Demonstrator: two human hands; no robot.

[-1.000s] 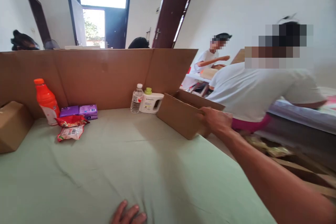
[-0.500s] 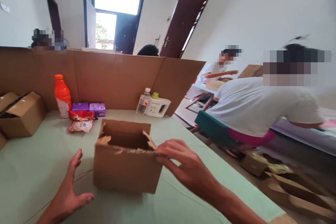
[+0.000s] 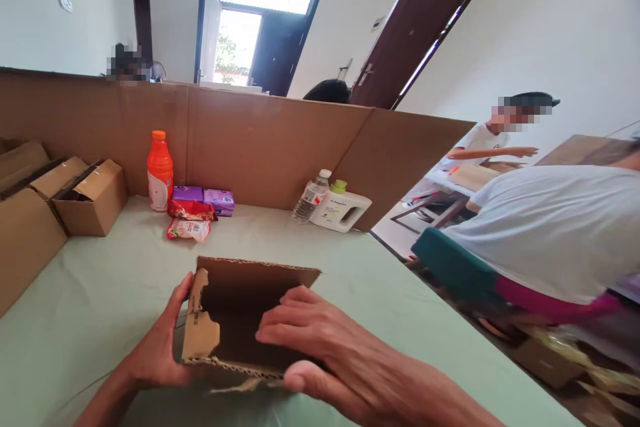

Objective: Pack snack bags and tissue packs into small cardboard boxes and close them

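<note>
An open cardboard box [image 3: 250,265] with torn, ragged rims stands on the pale green tabletop, its opening facing up toward me. Its inside is dark, and I see nothing in it. My left hand [image 3: 159,341] clasps the box's left side, fingers along the outer wall and thumb low near the front. Across the right front corner lies my right hand [image 3: 333,347]; its fingers reach over the opening and its thumb is outside the front rim. That hand covers the box's right wall. A torn strip hangs from the front edge.
Along a cardboard partition [image 3: 270,147] stand an orange bottle [image 3: 159,173], purple packets [image 3: 219,200], snack bags [image 3: 189,229], a clear bottle [image 3: 311,199] and a white jug [image 3: 340,208]. Other boxes [image 3: 93,203] sit at left. A person in white [image 3: 545,227] sits beyond the table's right edge.
My left hand, apart from the box before, now clasps its left side. The box has turned so its opening shows more. My right hand moved from the corner over the opening. The view swung left.
</note>
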